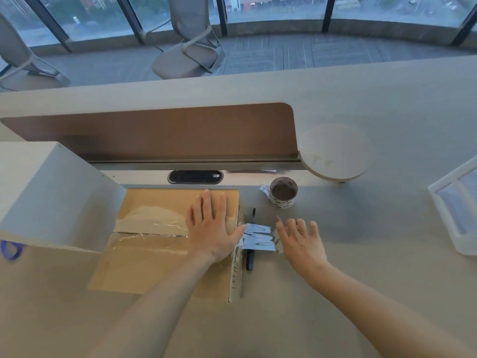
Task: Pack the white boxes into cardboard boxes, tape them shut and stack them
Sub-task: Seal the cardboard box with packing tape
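Cardboard box (154, 241): lies closed on the grey desk (361, 254), clear tape along its top seam.
Left hand (211, 228): flat on the box top near its right edge, fingers spread, gripping nothing.
Right hand (300, 239): open, fingers splayed, just right of the box – touching the tape strip's far end.
Tape strip (258, 237): stretches from the box edge toward the right hand.
Tape roll (284, 193): stands behind, apart.
Dark cutter (250, 254): lies beside the box, under the strip.
White box (51, 197): touches the carton's left side.
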A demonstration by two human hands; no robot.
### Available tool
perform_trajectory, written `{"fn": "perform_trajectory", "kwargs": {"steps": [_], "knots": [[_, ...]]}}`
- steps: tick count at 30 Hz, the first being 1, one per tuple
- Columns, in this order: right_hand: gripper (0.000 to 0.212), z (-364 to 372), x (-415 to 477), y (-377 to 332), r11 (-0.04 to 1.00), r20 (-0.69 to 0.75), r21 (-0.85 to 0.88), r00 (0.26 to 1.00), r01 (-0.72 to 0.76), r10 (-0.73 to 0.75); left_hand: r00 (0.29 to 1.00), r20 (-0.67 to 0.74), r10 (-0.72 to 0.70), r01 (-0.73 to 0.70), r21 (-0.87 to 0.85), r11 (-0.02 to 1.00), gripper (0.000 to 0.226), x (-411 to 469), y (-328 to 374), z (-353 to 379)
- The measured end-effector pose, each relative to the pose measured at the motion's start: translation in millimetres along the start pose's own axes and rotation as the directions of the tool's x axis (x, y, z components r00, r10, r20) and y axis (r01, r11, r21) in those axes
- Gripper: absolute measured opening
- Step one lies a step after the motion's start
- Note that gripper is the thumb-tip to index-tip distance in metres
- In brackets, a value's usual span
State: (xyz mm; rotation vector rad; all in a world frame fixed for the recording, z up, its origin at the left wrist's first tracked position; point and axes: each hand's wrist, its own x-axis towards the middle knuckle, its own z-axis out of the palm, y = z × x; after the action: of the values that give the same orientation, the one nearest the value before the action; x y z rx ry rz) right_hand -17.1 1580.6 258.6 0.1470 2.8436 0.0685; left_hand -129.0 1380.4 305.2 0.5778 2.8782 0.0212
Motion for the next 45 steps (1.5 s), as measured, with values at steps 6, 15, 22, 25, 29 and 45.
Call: {"fn": "perform_trajectory", "kwargs": {"steps": [6,15,22,25,29,45], "knots": [[0.100,27.0,-3.3,15.0,0.986,-0.051,0.162,0.999,0.022,-0.014,0.999,-0.010,-0.046,0.045,-0.102,0.994,0.084,3.2,1.8,-3.2],[0.082,9.5,-8.9,17.6,0.963,-0.012,0.236,0.991,-0.130,0.137,0.992,0.110,-0.054,0.059,-0.042,0.997,0.087,2.9,10.5,-18.6],[0.081,21.3,-9.3,14.8,0.952,-0.030,0.253,0.982,-0.173,0.187,0.896,0.116,0.430,-0.439,0.071,0.896,0.074,24.5,57.0,-41.8],[0.077,29.6,-7.8,11.7,0.936,-0.037,0.273,0.970,-0.222,0.241,0.771,0.457,0.443,-0.486,-0.028,0.874,0.084,50.4,96.2,-30.8],[0.073,38.8,-8.2,8.3,0.876,-0.085,0.359,0.923,-0.323,0.375,0.642,0.660,0.391,-0.491,-0.038,0.870,0.078,71.3,122.8,-11.1],[0.038,41.0,-18.7,-120.9,0.568,0.133,0.704,0.864,-0.427,0.485,0.533,0.820,0.207,-0.336,-0.019,0.942,0.055,91.3,151.3,0.0]]}}
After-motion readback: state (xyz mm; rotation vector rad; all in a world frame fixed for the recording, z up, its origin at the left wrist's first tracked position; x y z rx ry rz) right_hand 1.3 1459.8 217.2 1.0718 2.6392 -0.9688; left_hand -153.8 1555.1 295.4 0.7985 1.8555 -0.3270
